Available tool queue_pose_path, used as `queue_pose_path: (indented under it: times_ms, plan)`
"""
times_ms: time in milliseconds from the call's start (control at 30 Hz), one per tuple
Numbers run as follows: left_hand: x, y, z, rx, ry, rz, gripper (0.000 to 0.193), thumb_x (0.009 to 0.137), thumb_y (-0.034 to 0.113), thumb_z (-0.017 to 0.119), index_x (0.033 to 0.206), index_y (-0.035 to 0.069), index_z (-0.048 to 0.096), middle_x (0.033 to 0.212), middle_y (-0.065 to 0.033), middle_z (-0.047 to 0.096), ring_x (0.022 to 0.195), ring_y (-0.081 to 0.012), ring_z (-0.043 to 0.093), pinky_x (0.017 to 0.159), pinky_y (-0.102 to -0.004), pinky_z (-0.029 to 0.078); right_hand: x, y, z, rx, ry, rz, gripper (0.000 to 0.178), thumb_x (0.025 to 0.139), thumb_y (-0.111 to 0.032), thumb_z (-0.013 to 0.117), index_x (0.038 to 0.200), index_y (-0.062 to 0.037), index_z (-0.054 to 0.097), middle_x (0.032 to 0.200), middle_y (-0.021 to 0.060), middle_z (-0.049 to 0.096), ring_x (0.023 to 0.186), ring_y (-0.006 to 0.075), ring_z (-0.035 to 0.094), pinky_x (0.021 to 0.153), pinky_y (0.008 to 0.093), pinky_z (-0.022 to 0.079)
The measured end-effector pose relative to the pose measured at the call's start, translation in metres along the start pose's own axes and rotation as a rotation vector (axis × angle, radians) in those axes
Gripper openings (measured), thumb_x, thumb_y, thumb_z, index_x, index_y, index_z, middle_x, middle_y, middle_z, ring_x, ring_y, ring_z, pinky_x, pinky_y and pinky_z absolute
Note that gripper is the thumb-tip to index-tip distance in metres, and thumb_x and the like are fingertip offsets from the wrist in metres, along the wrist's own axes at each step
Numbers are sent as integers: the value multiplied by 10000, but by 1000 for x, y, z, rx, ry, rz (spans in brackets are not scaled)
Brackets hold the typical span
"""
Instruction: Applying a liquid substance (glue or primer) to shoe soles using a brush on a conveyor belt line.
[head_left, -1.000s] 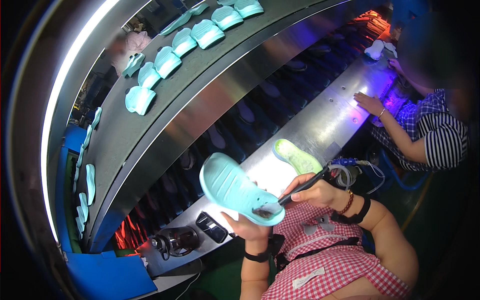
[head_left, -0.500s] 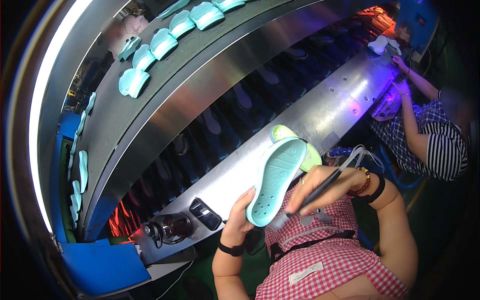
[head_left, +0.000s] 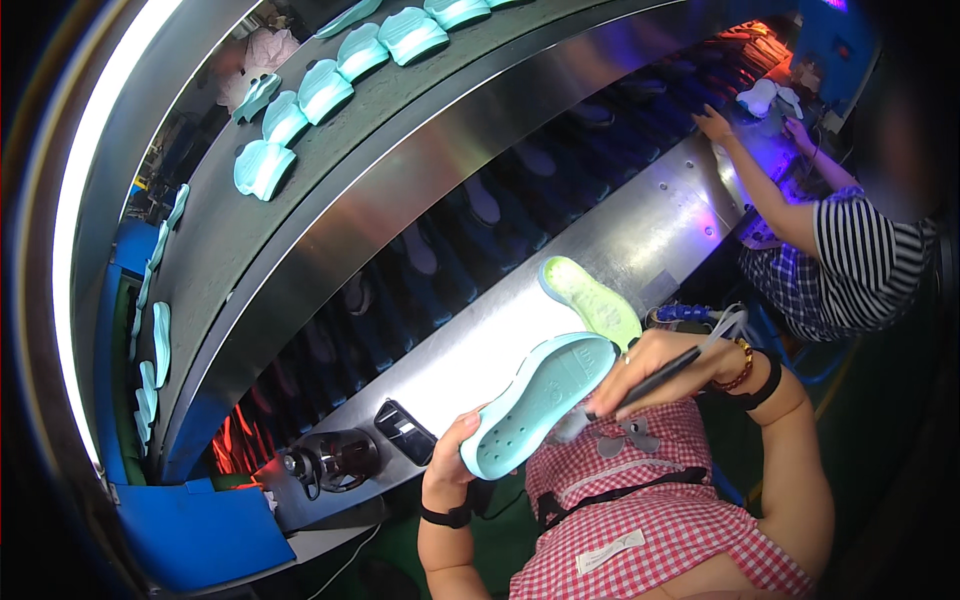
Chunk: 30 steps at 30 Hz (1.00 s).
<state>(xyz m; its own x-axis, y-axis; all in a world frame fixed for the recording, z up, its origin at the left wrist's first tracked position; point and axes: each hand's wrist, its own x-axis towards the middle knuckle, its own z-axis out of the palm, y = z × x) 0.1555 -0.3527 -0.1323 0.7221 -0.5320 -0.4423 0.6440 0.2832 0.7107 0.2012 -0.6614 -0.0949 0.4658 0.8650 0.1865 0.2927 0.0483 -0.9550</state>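
A turquoise shoe sole (head_left: 540, 405) with small holes at its heel is tilted in front of me, its hollow inside facing up. My left hand (head_left: 450, 452) grips it by the heel end. In my right hand (head_left: 660, 368) is a black-handled brush (head_left: 660, 380) with a clear tube leading from its back end. Pale, blurred bristles (head_left: 568, 428) are at the sole's near side edge; whether they touch it I cannot tell. Beyond the sole, a lime-green sole (head_left: 595, 302) lies on the metal ledge (head_left: 400, 370).
A phone (head_left: 405, 430) and a dark round glass pot (head_left: 340, 460) sit on the ledge at left. Turquoise soles (head_left: 325, 92) line the upper belt (head_left: 260, 225). Shoe parts lie on a dark lower level (head_left: 480, 200). A co-worker (head_left: 850, 240) works at right.
The turquoise sole has tilted and shifted down-left in my left hand, uncovering more of the green sole. The brush has moved along its edge. The co-worker's arm now reaches toward the lower level.
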Motion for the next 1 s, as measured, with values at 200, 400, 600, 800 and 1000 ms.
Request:
queue_pose_path:
  times_ms: [200, 400, 600, 800, 1000]
  plan:
    - [-14, 7, 1, -6, 42, 168, 707, 781, 463, 430, 1183, -119, 412, 996, -233, 571, 779, -280, 612, 603, -351, 524, -6, -3, 9, -3, 162, 1, 203, 734, -35, 645, 934, -3, 634, 941, 141, 636, 916, 224, 611, 819, 288, 483]
    - [40, -22, 28, -653, -224, 489, 749, 818, 654, 223, 1303, 94, 331, 1273, -148, 421, 1117, -375, 439, 947, -566, 304, 12, -1, 25, 87, 396, 113, 206, 712, -88, 679, 908, -27, 659, 824, 107, 645, 730, 146, 602, 680, 229, 470]
    - [61, -41, 46, -685, 136, 580, 879, 746, 748, 196, 1219, 33, 390, 1158, -138, 491, 1055, -347, 472, 953, -528, 308, 28, 33, 46, -144, 458, -41, 186, 695, -100, 670, 867, -30, 653, 761, 108, 622, 703, 185, 601, 620, 270, 468]
    - [58, -38, 32, -594, 165, 653, 890, 705, 779, 264, 1128, 22, 459, 1013, -93, 565, 1000, -281, 511, 952, -505, 314, 13, 16, 32, -105, 193, -116, 203, 672, -78, 694, 867, -34, 656, 771, 89, 640, 710, 206, 619, 628, 279, 497]
    - [63, -25, 47, -538, 156, 833, 865, 706, 774, 282, 1142, 46, 453, 981, -81, 565, 938, -249, 529, 966, -486, 299, 23, 14, 45, -28, 295, -134, 186, 713, -118, 665, 881, -39, 661, 773, 138, 621, 694, 179, 594, 623, 264, 466]
